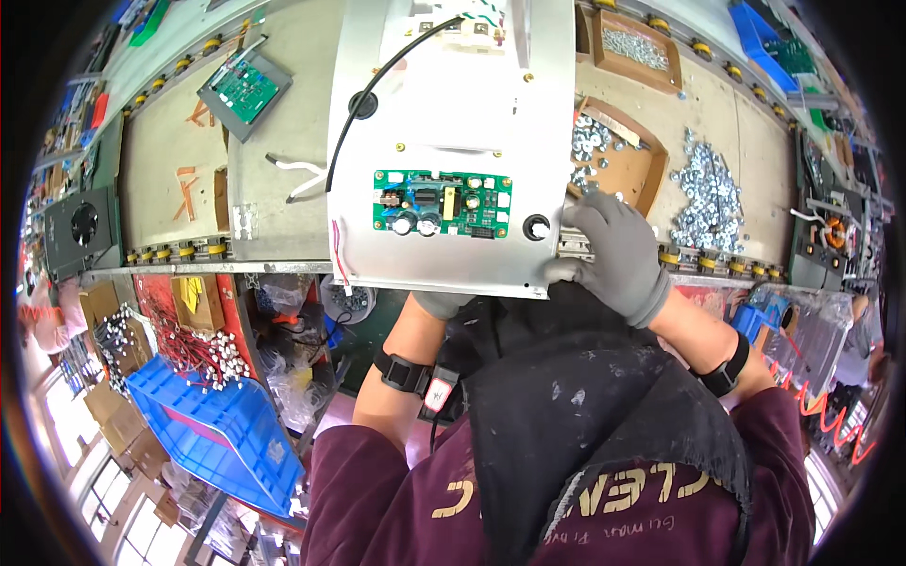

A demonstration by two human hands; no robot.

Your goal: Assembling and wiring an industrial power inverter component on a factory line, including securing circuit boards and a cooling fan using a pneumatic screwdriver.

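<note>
Gripping the metal panel point(453, 113) at its near edge, right hand point(618, 259) on top, left hand point(442, 304) beneath; green circuit board point(442, 203) mounted at the panel's centre. Positioning seems underway; fastening looks next.

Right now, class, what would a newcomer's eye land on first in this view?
First, the big silver metal panel at top centre, overhanging the bench edge, with a green circuit board mounted on it. Next, the grey-gloved right hand gripping the panel's lower right corner, while the left hand is mostly hidden under its near edge. Last, the heap of loose silver nuts to the right.
</note>
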